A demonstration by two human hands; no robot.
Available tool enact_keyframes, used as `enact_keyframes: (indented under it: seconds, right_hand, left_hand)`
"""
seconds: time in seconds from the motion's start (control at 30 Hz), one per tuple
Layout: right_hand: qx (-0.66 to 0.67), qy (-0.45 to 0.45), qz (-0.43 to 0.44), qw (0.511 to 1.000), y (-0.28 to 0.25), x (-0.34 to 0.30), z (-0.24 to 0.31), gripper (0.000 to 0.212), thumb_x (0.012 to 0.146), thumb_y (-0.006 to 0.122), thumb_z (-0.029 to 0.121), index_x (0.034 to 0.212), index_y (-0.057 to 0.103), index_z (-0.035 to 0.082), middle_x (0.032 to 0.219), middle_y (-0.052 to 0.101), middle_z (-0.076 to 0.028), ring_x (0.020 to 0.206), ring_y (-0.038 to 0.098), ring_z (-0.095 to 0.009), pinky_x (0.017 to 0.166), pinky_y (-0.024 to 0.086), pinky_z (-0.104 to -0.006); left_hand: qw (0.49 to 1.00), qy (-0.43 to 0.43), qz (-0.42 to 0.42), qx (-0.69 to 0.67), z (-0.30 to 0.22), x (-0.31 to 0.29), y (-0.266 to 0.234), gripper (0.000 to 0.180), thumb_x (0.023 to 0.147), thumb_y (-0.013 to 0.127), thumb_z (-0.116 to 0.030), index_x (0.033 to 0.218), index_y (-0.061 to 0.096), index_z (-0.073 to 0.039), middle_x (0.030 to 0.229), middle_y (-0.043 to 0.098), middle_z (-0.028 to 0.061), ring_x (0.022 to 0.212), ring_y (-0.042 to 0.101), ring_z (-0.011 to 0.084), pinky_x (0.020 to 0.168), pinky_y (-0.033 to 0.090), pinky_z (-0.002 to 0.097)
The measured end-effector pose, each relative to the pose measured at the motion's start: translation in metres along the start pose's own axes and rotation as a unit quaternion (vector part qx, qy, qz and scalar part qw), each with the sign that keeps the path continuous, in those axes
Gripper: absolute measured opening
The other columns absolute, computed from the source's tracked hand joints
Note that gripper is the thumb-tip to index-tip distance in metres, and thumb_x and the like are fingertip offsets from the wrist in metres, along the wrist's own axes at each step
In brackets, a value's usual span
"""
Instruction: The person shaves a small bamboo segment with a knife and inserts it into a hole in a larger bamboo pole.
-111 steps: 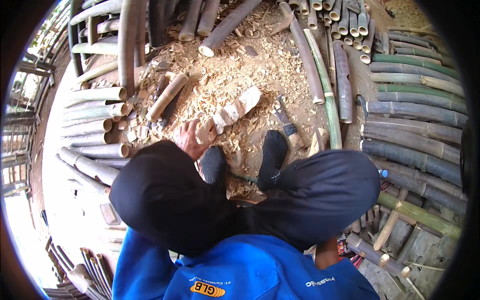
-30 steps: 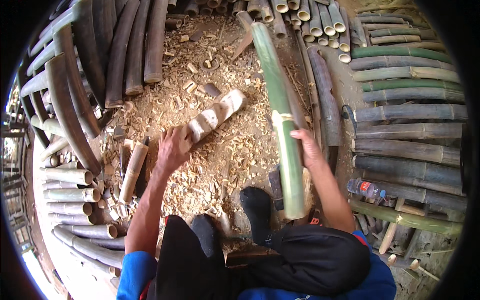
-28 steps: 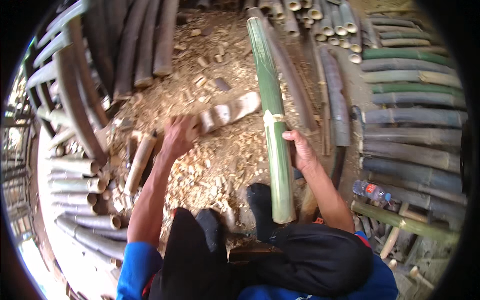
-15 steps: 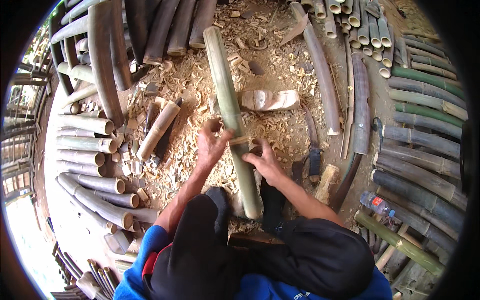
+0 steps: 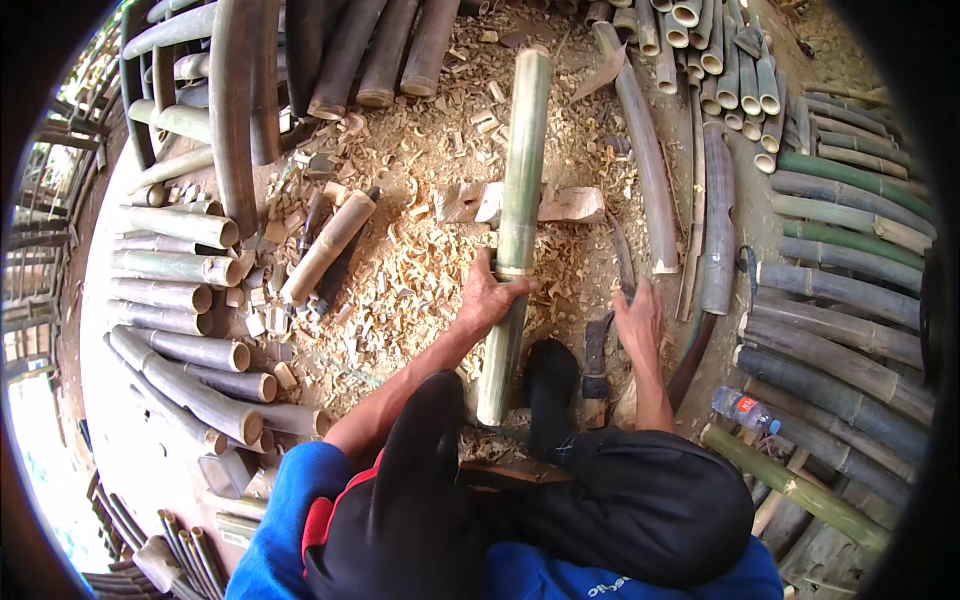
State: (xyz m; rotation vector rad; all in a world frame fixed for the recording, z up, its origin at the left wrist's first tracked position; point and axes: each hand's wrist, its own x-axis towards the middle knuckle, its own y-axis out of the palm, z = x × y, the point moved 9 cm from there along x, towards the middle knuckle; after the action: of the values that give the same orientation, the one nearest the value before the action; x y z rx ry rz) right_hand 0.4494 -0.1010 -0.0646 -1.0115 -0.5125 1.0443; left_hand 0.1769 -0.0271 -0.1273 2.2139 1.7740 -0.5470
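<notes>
My left hand (image 5: pixel 490 295) is wrapped round a pale green bamboo pole (image 5: pixel 522 150), just at its raised ring. The pole stands nearly straight up and down in the picture, its lower end between my feet and its upper part across a notched wooden block (image 5: pixel 575 202). My right hand (image 5: pixel 640 315) is off the pole, over the handle end of a thin curved blade (image 5: pixel 622 250) on the ground. Its fingers look stretched and slightly apart; the hand hides the blade's handle. Beside it lies another tool with a black-bound handle (image 5: pixel 596 385).
Wood shavings (image 5: pixel 410 270) cover the ground. A short bamboo piece (image 5: pixel 328 247) lies left of the pole. Cut bamboo lengths are stacked at left (image 5: pixel 170 266), top and right (image 5: pixel 840 280). A plastic bottle (image 5: pixel 745 408) rests at right, beside a green pole (image 5: pixel 800 490).
The pole's upper end has swung right, so it stands straighter. My right hand has left the pole and moved right to the curved blade. My left hand has shifted right with the pole.
</notes>
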Motion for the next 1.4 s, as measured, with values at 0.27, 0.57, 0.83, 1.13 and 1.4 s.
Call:
enact_keyframes:
  seconds: [0.27,0.57,0.83,1.13,1.4]
  right_hand:
    - [-0.189,-0.034,0.051,0.98,0.005,-0.025,-0.057,0.03,0.085,0.075,0.022,0.103,0.065,0.0,0.102,0.067,-0.024,0.094,0.065,-0.045,0.081,0.052,-0.0538]
    - [-0.15,-0.017,0.047,0.988,-0.041,-0.053,-0.063,0.034,0.078,0.083,0.02,0.097,0.066,-0.004,0.098,0.069,-0.029,0.094,0.067,-0.048,0.08,0.054,-0.0556]
    - [-0.188,-0.087,0.055,0.977,-0.036,-0.064,-0.055,0.039,0.075,0.084,0.024,0.096,0.068,-0.004,0.1,0.068,-0.028,0.098,0.066,-0.049,0.082,0.053,-0.0534]
    - [-0.218,-0.058,0.112,0.968,0.023,-0.038,-0.043,0.044,0.076,0.086,0.03,0.101,0.066,0.001,0.103,0.069,-0.025,0.097,0.066,-0.047,0.083,0.053,-0.0544]
    - [-0.101,-0.023,0.216,0.971,0.031,-0.015,0.056,0.033,0.09,0.071,0.024,0.112,0.069,-0.001,0.103,0.071,-0.024,0.097,0.07,-0.038,0.079,0.052,-0.0467]
  left_hand:
    - [0.97,-0.085,0.026,-0.227,0.037,-0.016,0.028,0.048,0.071,0.085,-0.005,0.11,0.059,0.005,0.084,0.068,0.0104,0.066,0.066,0.0185,0.061,0.057,0.0335]
    - [0.96,-0.103,0.069,-0.253,0.02,-0.073,0.038,0.042,0.079,0.082,-0.004,0.115,0.06,-0.001,0.091,0.07,0.0092,0.075,0.068,0.0194,0.063,0.058,0.0365]
    - [0.961,-0.091,0.057,-0.256,0.029,-0.116,0.026,0.051,0.079,0.089,-0.015,0.119,0.061,0.001,0.102,0.069,0.0066,0.09,0.065,0.0178,0.079,0.056,0.036]
    - [0.816,0.126,-0.326,0.46,-0.047,-0.074,-0.303,0.067,0.079,0.076,-0.019,0.138,0.048,-0.005,0.12,0.058,0.0216,0.114,0.053,0.0385,0.101,0.043,0.0484]
    - [0.773,0.098,-0.328,0.534,0.025,-0.084,-0.303,0.064,0.08,0.073,-0.013,0.138,0.051,-0.001,0.131,0.055,0.0221,0.126,0.051,0.0391,0.107,0.04,0.0505]
